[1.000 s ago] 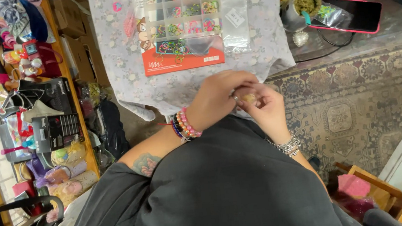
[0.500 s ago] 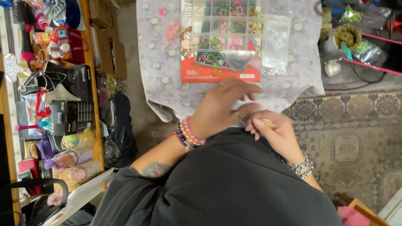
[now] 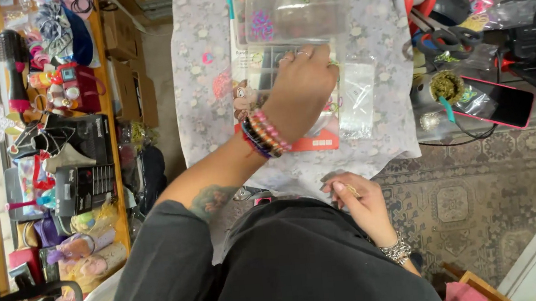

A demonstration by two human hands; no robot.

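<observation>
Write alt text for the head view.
Seen from above, the left hand with beaded bracelets reaches into a clear plastic compartment box on a floral grey cloth; the right hand pinches a small yellowish piece near the lap.

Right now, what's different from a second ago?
The left hand has left the right hand and reached forward into the clear compartment box. The right hand stays near the lap, still pinching a small yellowish piece. The box remains on the floral cloth.

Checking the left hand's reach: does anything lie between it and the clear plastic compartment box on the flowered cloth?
Nothing visible does: the left hand already rests over the clear plastic compartment box on the flowered cloth, fingers in its compartments.
</observation>
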